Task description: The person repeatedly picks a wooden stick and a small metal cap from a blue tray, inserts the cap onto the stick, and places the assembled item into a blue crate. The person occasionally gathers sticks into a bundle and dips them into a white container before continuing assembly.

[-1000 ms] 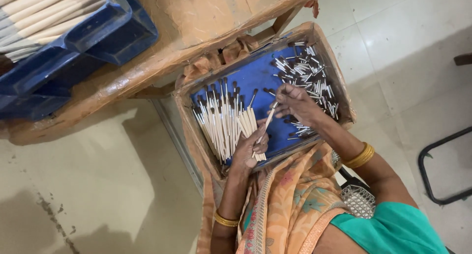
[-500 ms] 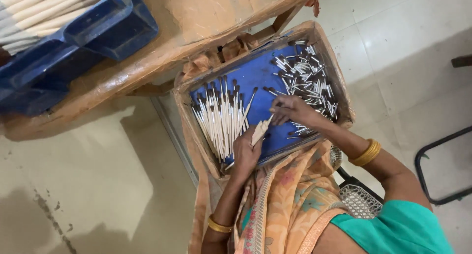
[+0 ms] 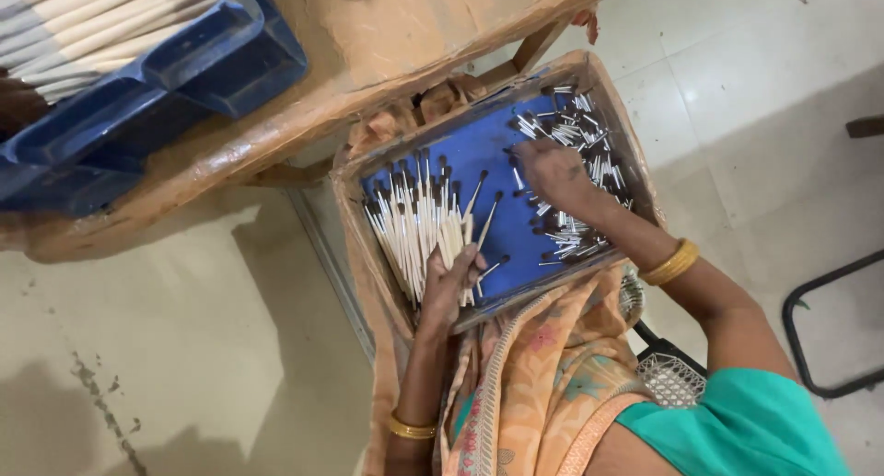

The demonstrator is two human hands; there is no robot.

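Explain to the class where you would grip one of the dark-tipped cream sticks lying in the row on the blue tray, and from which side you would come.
Probably the bare cream shaft near its lower end, from the tray's near edge. The sticks lie side by side on the blue tray, dark tips pointing away, plain ends towards the person, where the left hand already rests. A pinch from above there should avoid the tips.

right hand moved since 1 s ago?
Yes. The right hand shifted from the tray's middle, near the left hand, toward the loose pile of metal pieces at its far side.
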